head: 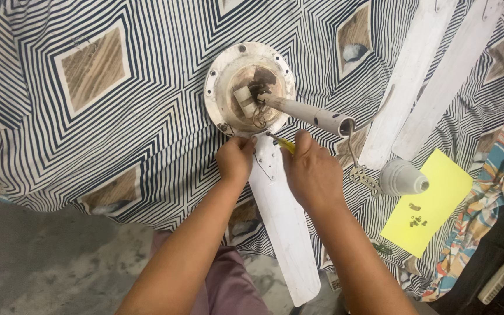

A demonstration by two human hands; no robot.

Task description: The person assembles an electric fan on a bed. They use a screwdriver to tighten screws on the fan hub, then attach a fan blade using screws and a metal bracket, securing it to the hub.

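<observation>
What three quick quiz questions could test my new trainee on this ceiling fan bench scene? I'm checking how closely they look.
1. True or false: the right hand holds a yellow-handled tool at the root of the fan blade.
2. How many loose blades lie apart at the upper right?
3. Where do the small screws lie: A) on the striped cloth, B) on the yellow paper, C) inside the motor housing?

Key: 1 true. 2 two. 3 B. The left hand pinches the blade bracket beside the housing rim.
</observation>
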